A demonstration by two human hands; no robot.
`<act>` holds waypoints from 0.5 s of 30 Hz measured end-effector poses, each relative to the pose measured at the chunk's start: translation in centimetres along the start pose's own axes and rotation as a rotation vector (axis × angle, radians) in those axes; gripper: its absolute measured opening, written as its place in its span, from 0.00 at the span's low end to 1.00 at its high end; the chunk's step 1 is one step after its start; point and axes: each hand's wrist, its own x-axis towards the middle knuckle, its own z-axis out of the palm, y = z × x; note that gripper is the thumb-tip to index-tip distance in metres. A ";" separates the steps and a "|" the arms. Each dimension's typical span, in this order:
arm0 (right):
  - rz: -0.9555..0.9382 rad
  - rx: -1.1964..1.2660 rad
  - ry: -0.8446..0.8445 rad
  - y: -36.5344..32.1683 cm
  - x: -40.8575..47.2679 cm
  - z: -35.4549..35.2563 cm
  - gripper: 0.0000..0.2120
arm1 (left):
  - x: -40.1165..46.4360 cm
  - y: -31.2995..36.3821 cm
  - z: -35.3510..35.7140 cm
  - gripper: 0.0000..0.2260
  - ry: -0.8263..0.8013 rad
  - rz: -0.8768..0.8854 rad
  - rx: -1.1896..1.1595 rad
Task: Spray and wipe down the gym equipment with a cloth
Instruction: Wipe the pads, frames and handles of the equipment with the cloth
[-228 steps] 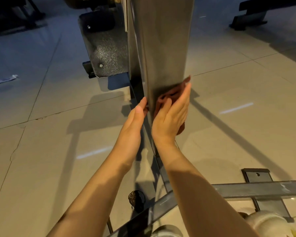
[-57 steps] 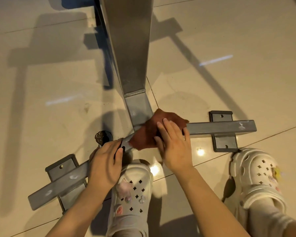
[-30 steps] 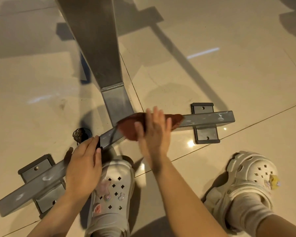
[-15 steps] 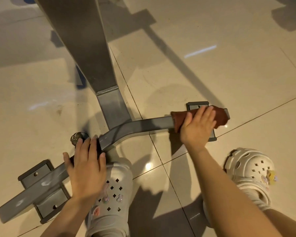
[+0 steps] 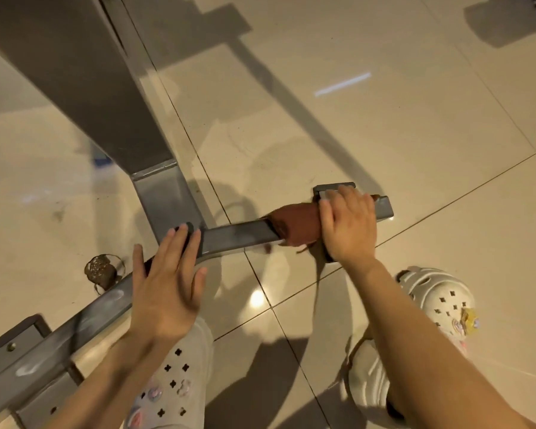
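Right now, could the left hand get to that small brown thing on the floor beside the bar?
Probably yes. The left hand rests open on the base bar, and the brown thing lies just beyond its thumb side on bare floor, with nothing between them.

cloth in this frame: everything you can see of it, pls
The cloth is a reddish-brown, soft-looking rag, bunched and draped over the right-hand stretch of the grey metal base bar, near its end. It wraps the bar's top and near side, with a loose edge hanging below. The right hand lies over its right part, fingers curled over the bar's far edge. Any print or weave is too blurred to tell.
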 end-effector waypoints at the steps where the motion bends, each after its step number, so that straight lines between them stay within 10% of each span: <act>1: 0.013 -0.014 -0.010 1.8 0.3 -0.6 0.21 | 0.1 0.5 0.2 0.25 -0.026 0.013 0.009; 8: 0.368 0.016 -0.007 1.0 -0.1 -0.4 0.32 | 0.5 2.1 0.6 0.29 -0.071 -0.022 0.022; 15: 0.246 0.076 -0.043 -8.9 -3.4 1.2 0.31 | 0.8 2.5 1.5 0.28 -0.063 -0.080 0.042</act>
